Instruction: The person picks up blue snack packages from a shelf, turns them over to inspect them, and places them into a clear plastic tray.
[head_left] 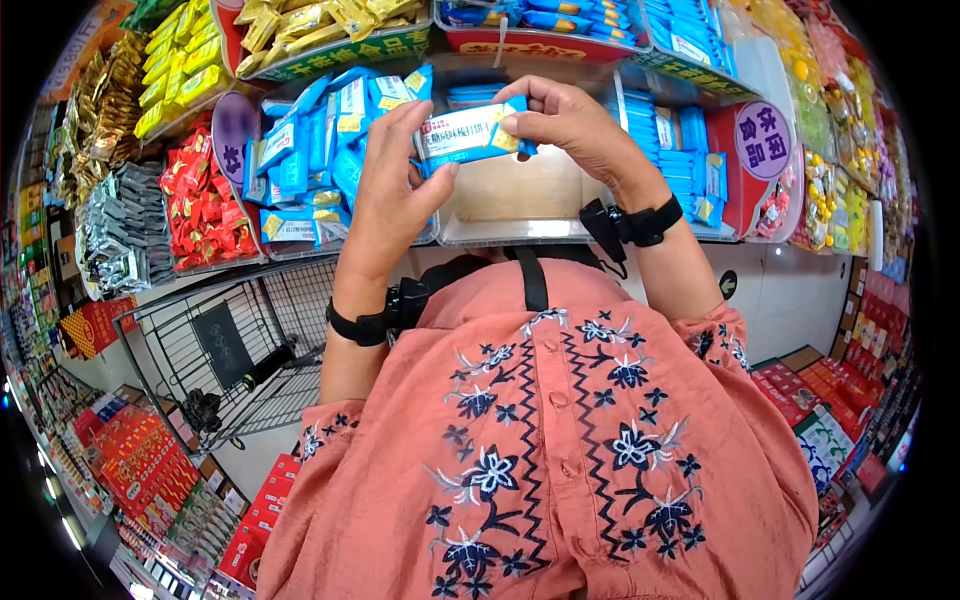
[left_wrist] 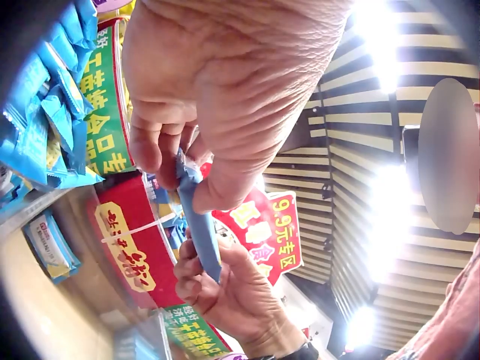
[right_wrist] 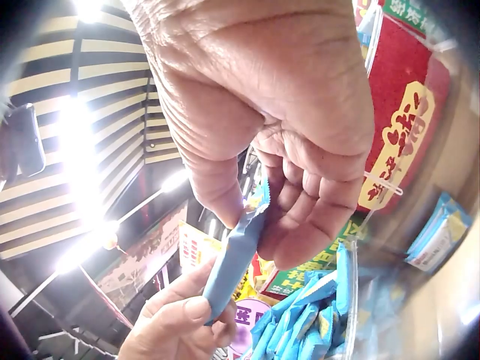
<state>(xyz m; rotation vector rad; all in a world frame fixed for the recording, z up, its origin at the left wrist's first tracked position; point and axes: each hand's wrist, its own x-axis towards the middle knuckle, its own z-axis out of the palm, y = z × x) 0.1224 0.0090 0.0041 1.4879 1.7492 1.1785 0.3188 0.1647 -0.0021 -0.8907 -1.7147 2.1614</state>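
Above the middle bin, whose pale, wood-toned base catches the light, a blue-and-white soda cracker packet is held level between two hands. The left hand pinches one end between thumb and fingers; the right hand pinches the other end the same way. At the back of the middle bin lies a small stack of blue packets.

Directly left of the middle bin, a loose heap of blue packets fills its neighbour; farther left come red-wrapped sweets and silver-wrapped sweets. Right of it, blue packets stand in tidy rows, beside a round purple sign. Behind it runs a red panel with gold lettering, and gold-wrapped sweets sit behind and to the left.

In front of the middle bin and to its left, a wire shopping cart stands on pale flooring. High above it, a striped ceiling carries glaring lights.
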